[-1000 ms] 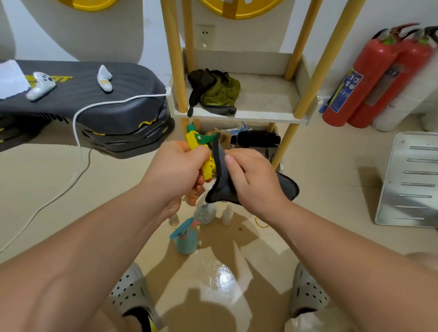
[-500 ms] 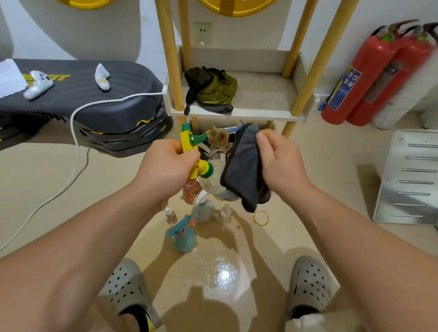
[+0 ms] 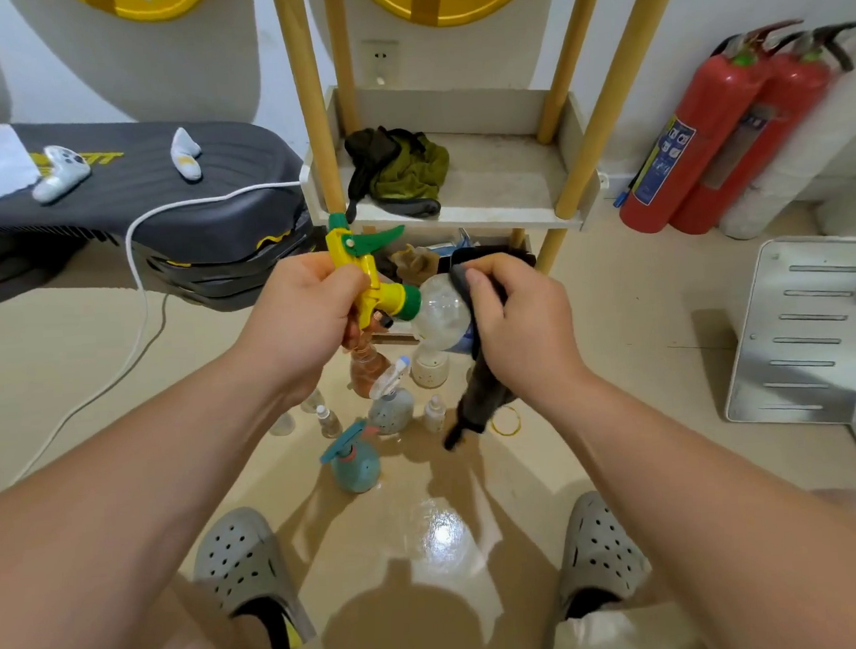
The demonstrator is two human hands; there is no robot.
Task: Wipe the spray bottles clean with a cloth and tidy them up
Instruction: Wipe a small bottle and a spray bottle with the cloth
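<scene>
we see the glossy beige floor (image 3: pixel 626 315) carrying a cluster of bottles: a teal spray bottle (image 3: pixel 355 468), a grey-blue spray bottle (image 3: pixel 393 410) just behind it, a brown bottle (image 3: pixel 369 372) and a white bottle (image 3: pixel 430 369). a yellow rubber band (image 3: pixel 506 424) lies near them, and two red fire extinguishers (image 3: pixel 702 130) stand by the wall. the white shelf (image 3: pixel 508 186) bears bundled olive cloths (image 3: pixel 402 171). the dark padded bench (image 3: pixel 175 188) holds a game controller (image 3: pixel 61 171).
</scene>
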